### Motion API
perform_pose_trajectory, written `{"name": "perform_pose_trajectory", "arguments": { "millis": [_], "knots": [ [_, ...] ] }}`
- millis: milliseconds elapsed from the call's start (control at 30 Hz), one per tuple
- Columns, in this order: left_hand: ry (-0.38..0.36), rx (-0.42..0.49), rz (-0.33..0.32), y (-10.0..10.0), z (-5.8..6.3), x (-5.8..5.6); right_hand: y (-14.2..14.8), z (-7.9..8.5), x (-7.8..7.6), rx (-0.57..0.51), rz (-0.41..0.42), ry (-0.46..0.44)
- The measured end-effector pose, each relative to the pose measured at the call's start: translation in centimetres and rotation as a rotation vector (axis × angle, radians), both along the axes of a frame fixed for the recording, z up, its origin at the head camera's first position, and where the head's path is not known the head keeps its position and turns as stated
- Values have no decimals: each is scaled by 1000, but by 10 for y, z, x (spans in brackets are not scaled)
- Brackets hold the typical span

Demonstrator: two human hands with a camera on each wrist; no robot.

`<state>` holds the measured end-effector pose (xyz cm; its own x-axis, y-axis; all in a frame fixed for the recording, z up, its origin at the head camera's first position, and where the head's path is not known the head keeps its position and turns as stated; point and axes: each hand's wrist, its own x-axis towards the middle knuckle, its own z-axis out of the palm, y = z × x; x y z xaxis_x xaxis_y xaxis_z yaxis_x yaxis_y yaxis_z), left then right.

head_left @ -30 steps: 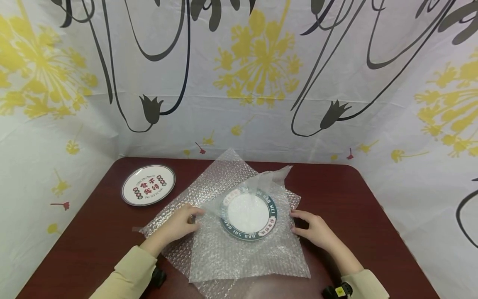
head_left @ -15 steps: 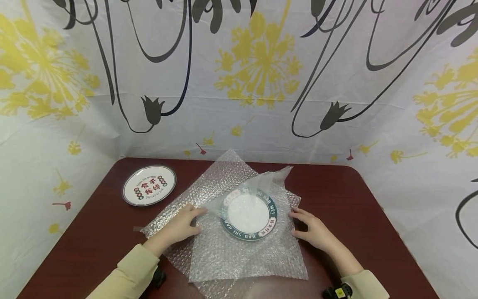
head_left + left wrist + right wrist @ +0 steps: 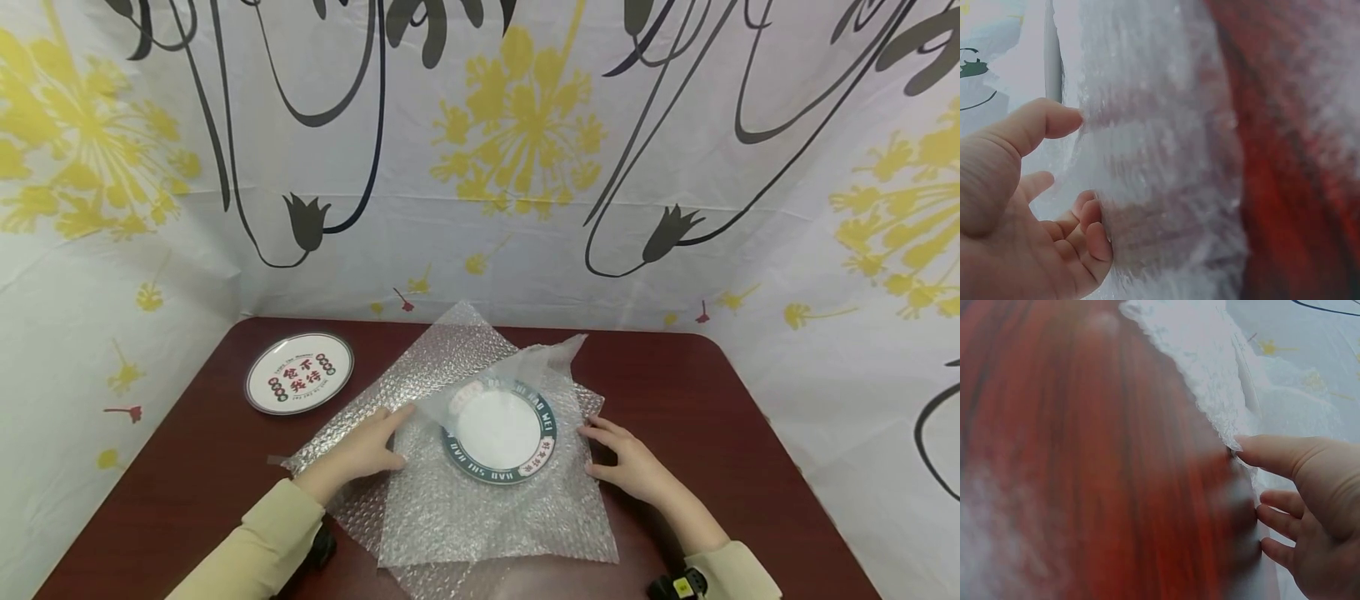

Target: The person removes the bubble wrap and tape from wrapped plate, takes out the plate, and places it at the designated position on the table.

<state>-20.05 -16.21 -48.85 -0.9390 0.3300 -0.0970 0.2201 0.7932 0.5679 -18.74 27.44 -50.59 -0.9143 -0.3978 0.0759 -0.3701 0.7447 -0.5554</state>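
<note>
A plate with a dark green lettered rim (image 3: 498, 433) lies at the middle of the table, on a sheet of bubble wrap (image 3: 495, 525). A translucent flap of wrap covers the plate's upper left part. My left hand (image 3: 356, 454) is at the sheet's left edge, index finger stretched toward the flap and thumb lower at the edge. In the left wrist view its thumb (image 3: 1063, 120) tip meets the wrap. On the opposite edge my right hand (image 3: 630, 458) has its fingers spread, with the thumb (image 3: 1272, 453) touching the wrap's edge in the right wrist view.
A second bubble wrap sheet (image 3: 450, 342) lies askew underneath, its corners sticking out. At the back left of the dark red table (image 3: 660, 375) sits a white plate with red characters (image 3: 300, 373). A flower-patterned cloth (image 3: 420, 150) stands behind and on both sides.
My left index finger has moved slightly up and the flap has shifted, showing more of the plate's left rim. The right hand has edged slightly left; the wrap's right edge drew inward a little.
</note>
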Motion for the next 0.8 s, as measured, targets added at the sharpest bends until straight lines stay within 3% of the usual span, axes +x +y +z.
{"name": "perform_pose_trajectory", "arguments": {
  "millis": [800],
  "knots": [
    [-125, 30, -66, 3, 13, -21, 2, 2, -8, 37, 30, -33]
  ]
}}
